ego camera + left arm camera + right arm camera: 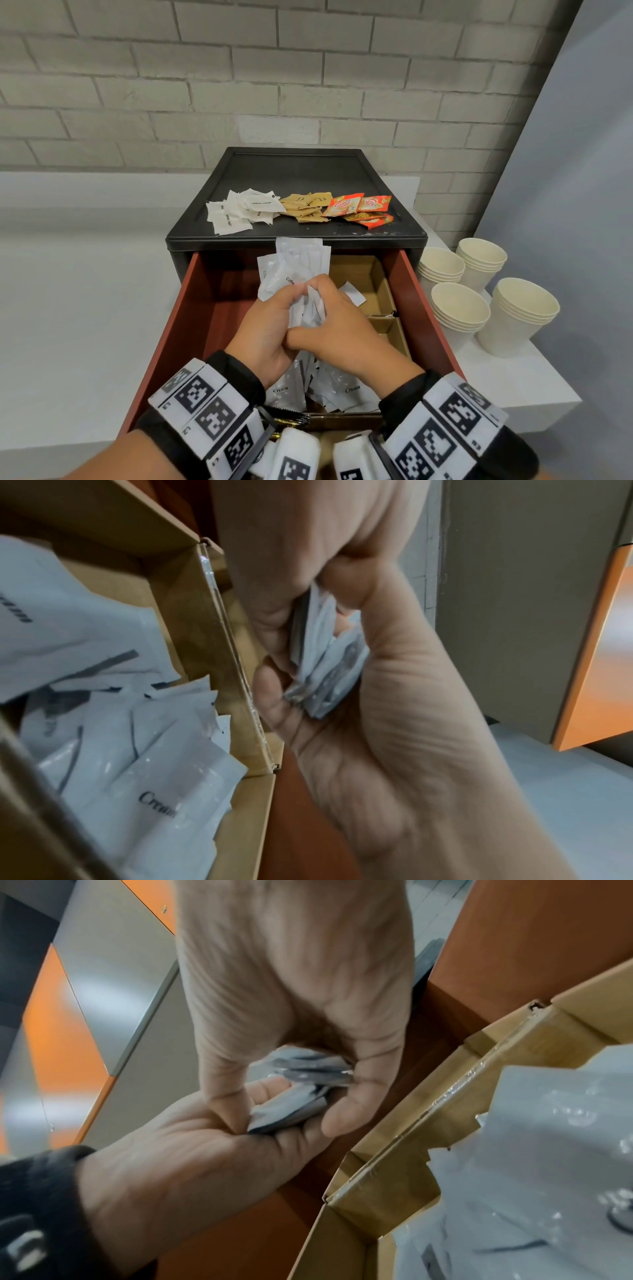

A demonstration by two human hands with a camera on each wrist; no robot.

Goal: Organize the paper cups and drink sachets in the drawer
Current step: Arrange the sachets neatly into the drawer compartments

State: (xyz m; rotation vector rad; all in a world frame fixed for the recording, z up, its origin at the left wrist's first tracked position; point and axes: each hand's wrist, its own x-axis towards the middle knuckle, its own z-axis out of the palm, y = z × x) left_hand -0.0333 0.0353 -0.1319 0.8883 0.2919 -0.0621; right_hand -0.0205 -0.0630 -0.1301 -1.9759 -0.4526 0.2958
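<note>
Head view: both hands' fingers [274,301] clamp the white sachets [294,263].

1. Long white counter [85,308] runs along the brick wall and carries everything.
2. Black plastic drawer cabinet [298,171] sits right on it.
3. Four stacks of cream paper cups [489,294] stand just right of the cabinet, bunched together.

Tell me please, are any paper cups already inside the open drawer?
No, all four stacks of paper cups stand outside, right of the drawer.
</note>
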